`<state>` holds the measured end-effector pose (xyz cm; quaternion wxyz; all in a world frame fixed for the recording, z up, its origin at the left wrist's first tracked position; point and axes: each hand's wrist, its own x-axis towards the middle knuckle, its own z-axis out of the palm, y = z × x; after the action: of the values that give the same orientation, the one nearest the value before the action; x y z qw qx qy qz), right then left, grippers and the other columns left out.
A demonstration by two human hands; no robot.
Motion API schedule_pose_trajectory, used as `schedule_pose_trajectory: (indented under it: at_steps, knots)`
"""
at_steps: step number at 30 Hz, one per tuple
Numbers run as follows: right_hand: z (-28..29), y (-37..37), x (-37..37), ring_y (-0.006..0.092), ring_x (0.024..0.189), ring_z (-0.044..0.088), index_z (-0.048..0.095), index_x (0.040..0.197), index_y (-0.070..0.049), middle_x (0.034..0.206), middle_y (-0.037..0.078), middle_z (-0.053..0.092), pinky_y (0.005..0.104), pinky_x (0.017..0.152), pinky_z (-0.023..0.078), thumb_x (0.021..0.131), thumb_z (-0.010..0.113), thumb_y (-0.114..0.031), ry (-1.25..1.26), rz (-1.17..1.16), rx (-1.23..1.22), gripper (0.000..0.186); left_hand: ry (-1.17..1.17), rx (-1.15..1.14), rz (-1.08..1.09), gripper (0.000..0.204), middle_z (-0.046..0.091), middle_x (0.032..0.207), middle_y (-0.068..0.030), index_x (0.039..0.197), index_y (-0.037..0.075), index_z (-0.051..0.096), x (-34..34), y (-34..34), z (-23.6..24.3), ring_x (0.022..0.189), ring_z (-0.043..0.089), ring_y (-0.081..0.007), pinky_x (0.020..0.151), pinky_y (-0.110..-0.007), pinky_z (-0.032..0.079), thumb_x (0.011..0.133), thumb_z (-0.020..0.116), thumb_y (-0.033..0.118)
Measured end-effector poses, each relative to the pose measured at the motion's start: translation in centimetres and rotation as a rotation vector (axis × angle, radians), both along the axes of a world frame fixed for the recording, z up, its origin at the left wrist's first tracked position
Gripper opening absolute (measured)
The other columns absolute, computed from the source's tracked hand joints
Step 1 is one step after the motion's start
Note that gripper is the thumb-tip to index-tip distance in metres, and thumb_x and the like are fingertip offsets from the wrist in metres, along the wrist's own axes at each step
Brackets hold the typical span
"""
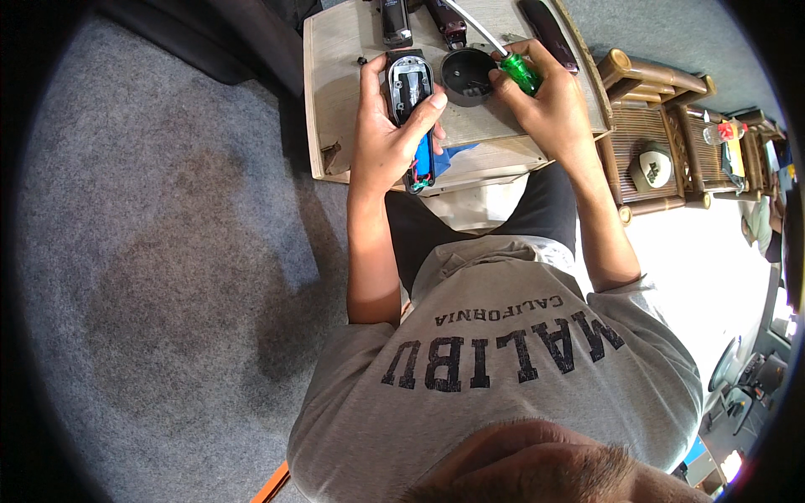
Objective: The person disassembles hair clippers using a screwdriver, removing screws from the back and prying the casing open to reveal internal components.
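Both hands closed, left hand (pixel 384 142) round opened device (pixel 410 94), probably a clipper, right hand (pixel 553 105) pinching green screwdriver (pixel 520 73)

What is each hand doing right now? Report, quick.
Left hand: closed around an opened black device.
Right hand: closed on a green-handled screwdriver.
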<state>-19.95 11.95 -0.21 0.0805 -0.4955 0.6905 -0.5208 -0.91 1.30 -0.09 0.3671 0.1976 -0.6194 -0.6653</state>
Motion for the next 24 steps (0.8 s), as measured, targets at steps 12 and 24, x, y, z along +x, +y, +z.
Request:
schedule_pose_trajectory:
  at_steps: [12, 24]
  knots:
    - [0.6, 0.7, 2.0, 0.0167, 0.083, 0.076, 0.064, 0.120, -0.006, 0.089, 0.011, 0.078, 0.0295, 0.076, 0.055, 0.088, 0.074, -0.008, 0.061, -0.009, -0.022, 0.033, -0.008, -0.007, 0.024, 0.058, 0.065, 0.088, -0.0078, 0.135, 0.006, 0.034, 0.0, -0.1, -0.1, 0.061, 0.066, -0.0141, 0.050, -0.029, 0.057, 0.095, 0.075, 0.003]
    - [0.0, 0.7, 1.6, 0.0164, 0.082, 0.075, 0.063, 0.114, -0.004, 0.089, 0.011, 0.077, 0.0302, 0.076, 0.056, 0.087, 0.073, -0.006, 0.102, 0.057, -0.048, 0.028, -0.016, 0.000, 0.062, 0.061, 0.065, 0.090, -0.0101, 0.136, 0.004, 0.033, -0.2, -0.1, -0.1, 0.065, 0.067, -0.0157, 0.051, -0.032, 0.059, 0.093, 0.076, 0.003]
